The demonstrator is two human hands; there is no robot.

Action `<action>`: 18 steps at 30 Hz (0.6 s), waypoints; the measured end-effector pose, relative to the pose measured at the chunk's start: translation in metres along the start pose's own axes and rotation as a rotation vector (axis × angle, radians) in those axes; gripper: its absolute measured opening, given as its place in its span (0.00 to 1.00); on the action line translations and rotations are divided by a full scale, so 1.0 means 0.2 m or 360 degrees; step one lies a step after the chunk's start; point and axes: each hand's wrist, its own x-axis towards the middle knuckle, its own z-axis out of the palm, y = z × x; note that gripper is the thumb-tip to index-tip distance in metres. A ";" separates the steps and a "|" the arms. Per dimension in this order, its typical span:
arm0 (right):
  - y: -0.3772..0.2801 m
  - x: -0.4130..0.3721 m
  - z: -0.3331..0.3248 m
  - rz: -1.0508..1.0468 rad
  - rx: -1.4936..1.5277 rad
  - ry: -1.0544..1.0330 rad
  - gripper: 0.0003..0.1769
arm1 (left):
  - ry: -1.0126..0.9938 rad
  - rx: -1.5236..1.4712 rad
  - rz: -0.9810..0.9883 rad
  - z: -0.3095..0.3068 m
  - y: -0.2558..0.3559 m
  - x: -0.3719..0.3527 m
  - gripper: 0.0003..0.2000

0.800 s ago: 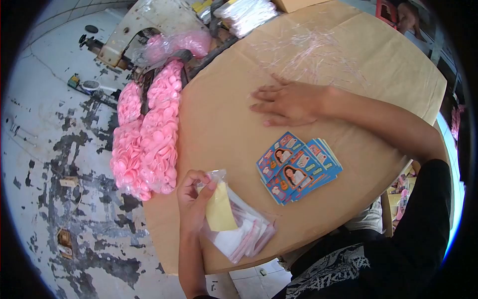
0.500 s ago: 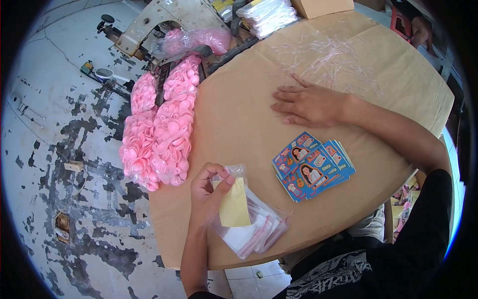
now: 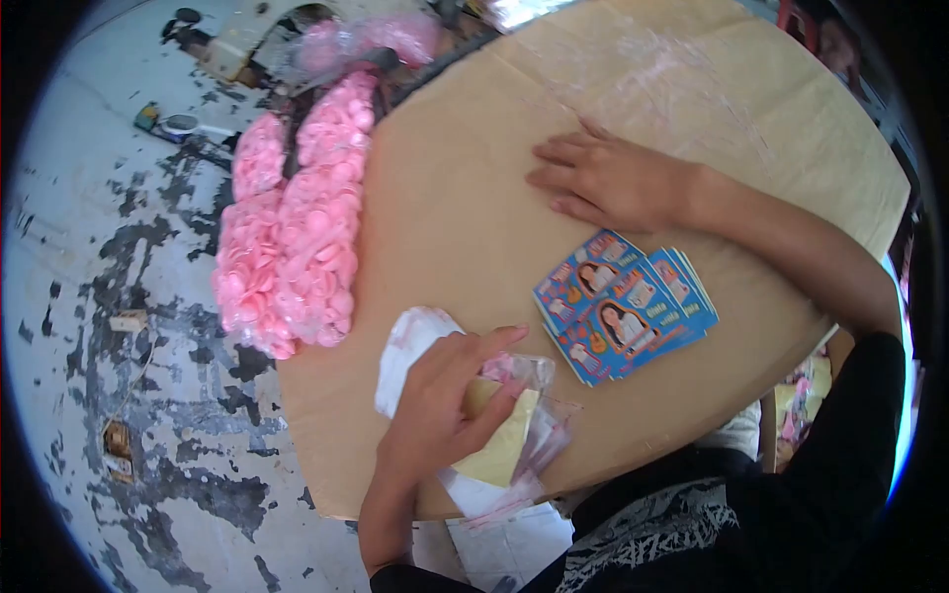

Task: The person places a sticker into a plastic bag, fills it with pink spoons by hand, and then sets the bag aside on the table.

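My left hand (image 3: pixel 440 400) is closed on a clear plastic bag (image 3: pixel 539 372) that has a yellow card (image 3: pixel 499 450) in it and something pink near its top. More clear bags (image 3: pixel 544 440) lie beneath and beside this hand at the table's near edge. A white sheet or bag (image 3: pixel 410 341) shows just left of the fingers. My right hand (image 3: pixel 618 178) rests palm down on the table, holding nothing, its fingers stretched out. Blue printed cards (image 3: pixel 633 311) lie in a loose stack below the right hand.
Bags of pink plastic spoons (image 3: pixel 311 227) stand along the table's left edge. Thin clear strips (image 3: pixel 662 74) are scattered on the brown-covered table (image 3: pixel 445 217) at the back. A sewing machine (image 3: pixel 232 44) is at upper left. Another person's hand (image 3: pixel 838 44) shows at upper right.
My left hand has moved right with the bag and turned over the pile. A white sheet or bag now shows to its left. The right hand stays flat. The view has shifted slightly.
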 end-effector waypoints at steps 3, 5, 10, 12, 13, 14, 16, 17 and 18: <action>0.00 0.00 0.01 0.0002 0.0012 -0.0016 0.21 | -0.0071 -0.0097 -0.0037 0.01 -0.02 0.01 0.19; 0.01 0.00 0.02 0.0005 0.0029 0.0021 0.20 | 0.0025 -0.0205 -0.0043 0.02 -0.03 0.00 0.19; 0.09 0.03 0.04 -0.0112 -0.0134 0.0097 0.20 | 0.0200 -0.0509 -0.0095 0.04 -0.04 0.01 0.15; 0.18 0.04 0.05 -0.0132 -0.0380 0.0186 0.20 | 0.0083 -0.0461 -0.0100 0.02 -0.03 0.02 0.14; 0.25 0.05 0.03 -0.0112 -0.0534 0.0245 0.20 | 0.0099 -0.0457 -0.0101 0.03 -0.02 0.02 0.14; 0.29 0.06 0.03 -0.0088 -0.0691 0.0312 0.21 | 0.0114 -0.0449 -0.0096 0.03 -0.02 0.02 0.13; 0.21 0.05 -0.12 -0.0009 -0.0312 0.0199 0.22 | 0.0185 -0.0506 -0.0107 0.02 -0.03 0.02 0.13; 0.16 0.03 -0.17 0.0034 -0.0123 0.0134 0.23 | 0.0242 -0.0581 -0.0126 0.02 -0.04 0.01 0.12; 0.11 0.02 -0.16 -0.0013 -0.0138 0.0103 0.23 | 0.0298 -0.0660 -0.0143 0.02 -0.05 0.01 0.12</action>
